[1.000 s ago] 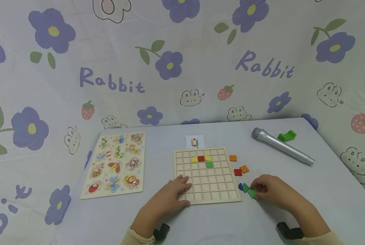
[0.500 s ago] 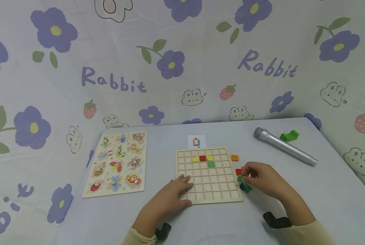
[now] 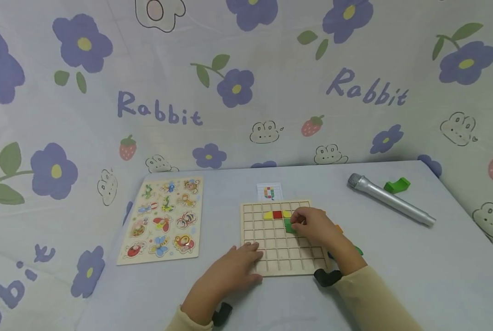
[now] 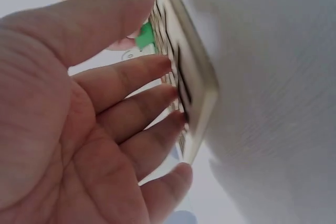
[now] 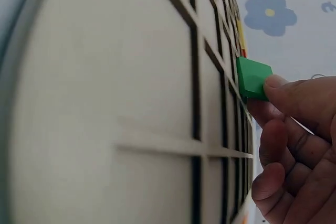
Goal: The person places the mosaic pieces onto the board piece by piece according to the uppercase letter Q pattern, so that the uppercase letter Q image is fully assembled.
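My right hand [image 3: 318,227] pinches a green square tile [image 5: 254,77] between thumb and fingers, over the upper right part of the wooden grid board [image 3: 271,253]. The tile's lower edge is at the board's surface in the right wrist view; whether it sits in a cell I cannot tell. On the board lie a red tile [image 3: 277,214] and yellow pieces [image 3: 268,215] on both sides of it. Another green tile is beneath them, partly hidden by the right hand. My left hand [image 3: 235,266] rests with spread fingers on the board's lower left edge.
Behind the board lies a pattern card [image 3: 269,191]. Loose orange [image 3: 339,228] and green pieces [image 3: 358,250] lie at its right, partly covered by the right arm. A silver microphone [image 3: 391,200] and green block [image 3: 397,185] lie farther right; an insect puzzle board [image 3: 124,257] lies left.
My right hand has picked a green tile from the loose pieces right of the board and carried it left over the grid. The left hand stays on the board.
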The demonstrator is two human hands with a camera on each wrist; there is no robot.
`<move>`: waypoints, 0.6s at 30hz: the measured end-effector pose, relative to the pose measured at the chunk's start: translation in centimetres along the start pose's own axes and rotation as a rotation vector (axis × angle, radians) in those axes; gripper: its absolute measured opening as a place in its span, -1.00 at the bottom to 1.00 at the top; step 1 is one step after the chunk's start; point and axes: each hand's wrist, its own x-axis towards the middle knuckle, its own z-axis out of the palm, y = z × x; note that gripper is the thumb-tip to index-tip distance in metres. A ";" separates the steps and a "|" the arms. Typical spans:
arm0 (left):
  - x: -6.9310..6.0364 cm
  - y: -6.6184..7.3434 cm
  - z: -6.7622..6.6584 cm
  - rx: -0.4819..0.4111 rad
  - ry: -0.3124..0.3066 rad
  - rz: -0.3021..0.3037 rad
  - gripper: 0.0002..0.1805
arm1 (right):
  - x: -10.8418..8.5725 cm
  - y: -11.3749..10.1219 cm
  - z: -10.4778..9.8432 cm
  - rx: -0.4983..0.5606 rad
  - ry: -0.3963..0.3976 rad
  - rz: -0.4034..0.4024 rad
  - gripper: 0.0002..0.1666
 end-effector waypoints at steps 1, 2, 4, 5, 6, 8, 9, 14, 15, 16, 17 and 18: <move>-0.2 0.2 -0.1 0.003 -0.005 -0.004 -0.31 | 0.1 0.0 0.1 -0.002 0.000 0.004 -0.93; -0.5 0.3 -0.2 0.008 -0.010 -0.008 -0.32 | 0.2 0.0 0.2 -0.005 -0.002 0.003 -0.94; -1.0 0.6 -0.6 0.008 -0.024 -0.019 -0.33 | 0.3 0.0 0.3 -0.008 -0.003 0.015 -0.93; -1.3 0.8 -0.8 0.008 -0.032 -0.020 -0.34 | 0.3 0.0 0.3 -0.008 -0.004 0.020 -0.92; -1.5 1.0 -1.0 0.005 -0.040 -0.027 -0.35 | 0.2 -0.1 0.2 -0.009 -0.008 0.024 -0.92; -1.9 1.3 -1.1 0.003 -0.048 -0.033 -0.36 | 0.1 -0.1 0.2 -0.014 -0.019 0.023 -0.94; -2.0 1.3 -1.1 0.006 -0.052 -0.033 -0.36 | 0.1 -0.1 0.2 -0.015 -0.025 0.025 -0.94; -2.3 1.5 -0.9 0.022 -0.041 -0.019 -0.36 | -0.1 -0.1 0.3 -0.027 -0.041 0.024 -0.94; -2.3 1.4 -0.8 0.023 -0.039 -0.018 -0.35 | 0.0 -0.1 0.3 -0.027 -0.042 0.026 -0.93; -2.3 1.5 -0.8 0.020 -0.038 -0.018 -0.36 | 0.0 0.0 0.3 -0.030 -0.042 0.028 -0.93; -2.3 1.5 -0.7 0.017 -0.039 -0.020 -0.36 | 0.0 0.0 0.3 -0.033 -0.040 0.030 -0.94; -2.2 1.4 -0.7 0.015 -0.040 -0.023 -0.36 | 0.1 0.0 0.4 -0.036 -0.037 0.036 -0.95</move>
